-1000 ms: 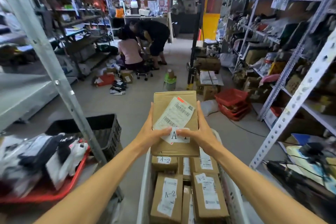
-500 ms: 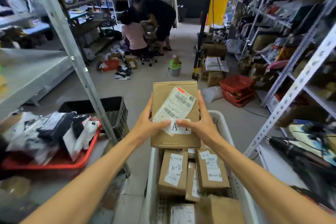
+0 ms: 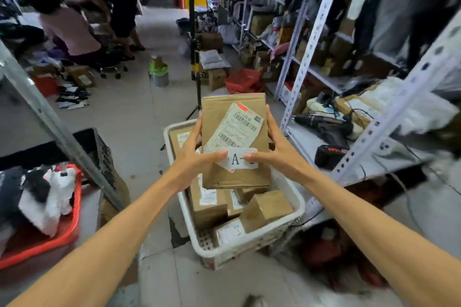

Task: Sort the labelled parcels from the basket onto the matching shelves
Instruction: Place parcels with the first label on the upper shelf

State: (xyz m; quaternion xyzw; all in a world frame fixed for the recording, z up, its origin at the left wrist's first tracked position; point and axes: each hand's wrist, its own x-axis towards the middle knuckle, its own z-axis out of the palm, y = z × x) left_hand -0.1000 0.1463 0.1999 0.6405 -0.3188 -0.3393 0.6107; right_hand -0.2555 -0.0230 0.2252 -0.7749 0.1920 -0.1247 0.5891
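Note:
I hold a brown cardboard parcel (image 3: 234, 177) upright above the white basket (image 3: 298, 209). It carries a barcode label and a white tag that begins with "A-". My left hand (image 3: 193, 157) grips its left edge and my right hand (image 3: 277, 154) grips its right edge, both thumbs pressing on the tag. Several more labelled brown parcels (image 3: 209, 207) lie in the basket below, one (image 3: 230, 232) marked "A-1".
A white metal shelf rack (image 3: 316, 20) full of goods stands on the right, with a drill (image 3: 326, 127) on its near shelf. A grey shelf post (image 3: 50, 119), a red tray (image 3: 72, 232) and a black crate (image 3: 99, 147) are on the left. Two people (image 3: 79, 27) work on the floor behind.
The view has tilted down and swung right, so the whole basket now shows on the floor. Both hands keep the same hold on the parcel.

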